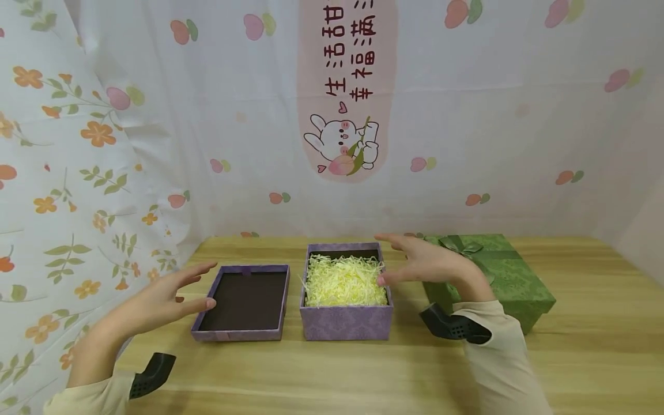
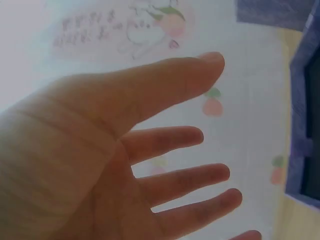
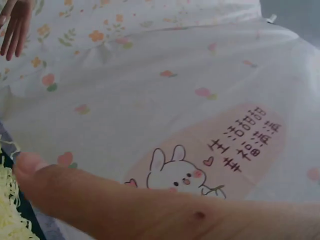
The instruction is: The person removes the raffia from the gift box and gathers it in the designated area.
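A purple patterned box stands in the middle of the table, filled with pale yellow shredded paper. To its left lies the purple-rimmed lid, its dark inside facing up. My left hand hovers at the lid's left side, fingers spread and nothing in its grasp; the left wrist view shows the spread fingers too. Over the right edge of the purple box is my right hand, fingers extended, the thumb overlapping the shredded paper in the head view. It holds nothing.
Behind my right hand sits a green box with a ribbon bow, partly hidden by the hand and wrist. A white printed curtain hangs along the back and left of the wooden table. Black wrist mounts sit on both sleeves.
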A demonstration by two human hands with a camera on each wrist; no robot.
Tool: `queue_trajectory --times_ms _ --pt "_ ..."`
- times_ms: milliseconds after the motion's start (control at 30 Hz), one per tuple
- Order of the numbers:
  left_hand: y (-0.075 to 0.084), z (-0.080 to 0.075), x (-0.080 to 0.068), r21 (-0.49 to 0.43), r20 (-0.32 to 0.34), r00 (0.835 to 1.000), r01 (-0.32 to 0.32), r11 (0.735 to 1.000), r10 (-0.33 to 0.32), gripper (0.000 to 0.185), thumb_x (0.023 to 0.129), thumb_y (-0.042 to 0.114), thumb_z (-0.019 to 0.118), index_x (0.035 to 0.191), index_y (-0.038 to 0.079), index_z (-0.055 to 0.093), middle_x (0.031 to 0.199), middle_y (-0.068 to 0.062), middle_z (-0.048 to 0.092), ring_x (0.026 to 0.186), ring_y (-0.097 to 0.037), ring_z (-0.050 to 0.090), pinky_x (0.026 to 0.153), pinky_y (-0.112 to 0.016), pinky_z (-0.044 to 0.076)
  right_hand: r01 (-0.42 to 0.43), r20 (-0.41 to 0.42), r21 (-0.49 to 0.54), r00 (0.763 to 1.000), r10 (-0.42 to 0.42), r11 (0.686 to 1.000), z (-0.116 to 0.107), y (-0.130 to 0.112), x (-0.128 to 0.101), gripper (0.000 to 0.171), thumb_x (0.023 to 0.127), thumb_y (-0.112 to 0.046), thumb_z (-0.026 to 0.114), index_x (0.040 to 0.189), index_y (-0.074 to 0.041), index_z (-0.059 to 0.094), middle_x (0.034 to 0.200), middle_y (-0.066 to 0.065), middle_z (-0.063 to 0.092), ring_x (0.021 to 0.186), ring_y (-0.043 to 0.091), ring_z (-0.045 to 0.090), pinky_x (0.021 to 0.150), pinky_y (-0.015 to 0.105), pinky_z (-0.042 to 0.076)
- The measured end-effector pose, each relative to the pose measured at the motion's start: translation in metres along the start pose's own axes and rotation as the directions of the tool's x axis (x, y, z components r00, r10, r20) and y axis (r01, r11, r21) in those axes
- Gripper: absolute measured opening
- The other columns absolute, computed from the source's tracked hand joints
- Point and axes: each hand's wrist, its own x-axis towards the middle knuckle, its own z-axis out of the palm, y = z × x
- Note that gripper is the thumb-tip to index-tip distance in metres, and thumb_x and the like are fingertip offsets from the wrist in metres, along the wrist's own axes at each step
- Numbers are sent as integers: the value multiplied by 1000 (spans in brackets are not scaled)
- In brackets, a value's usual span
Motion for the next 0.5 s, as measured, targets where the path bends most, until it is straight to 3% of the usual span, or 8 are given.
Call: queue_trajectory --times_ms 167,300,400,467,500 --pt "18 6 1 33 -18 1000 -15 999 16 67 90 34 61 144 7 33 143 -18 36 126 -44 35 87 -57 43 8 103 -17 995 -6 1000 8 11 11 105 76 -41 75 149 -4 10 153 16 13 138 33 14 105 55 22" --pt "35 7 9 37 -18 997 -69 997 70 65 91 34 61 144 7 35 144 -14 36 128 -41 34 89 -58 41 -4 140 8 990 3 1000 10 15 15 113 73 -37 79 149 -1 2 153 17 4 138 33 9 107 54 18" --pt "48 8 16 68 -24 995 -91 994 93 63 91 35 61 143 8 37 141 -11 40 125 -35 40 86 -51 45 -26 154 3 988 25 1000 11 17 16 117 71 -36 80 149 -3 0 154 15 2 139 31 9 108 52 18" --pt "55 10 21 86 -29 995 -90 992 93 63 90 37 62 142 10 39 136 -8 46 99 -26 58 75 -39 50 -29 160 -2 987 29 1000 10 18 17 118 70 -37 81 149 -4 -1 154 15 2 138 31 10 107 52 19" --pt "58 11 24 101 -29 995 -90 991 93 63 90 38 62 142 10 39 135 -8 48 88 -22 60 72 -36 49 -35 163 -4 986 35 999 10 18 17 119 70 -38 81 149 -5 -2 154 14 3 138 31 10 107 52 20"
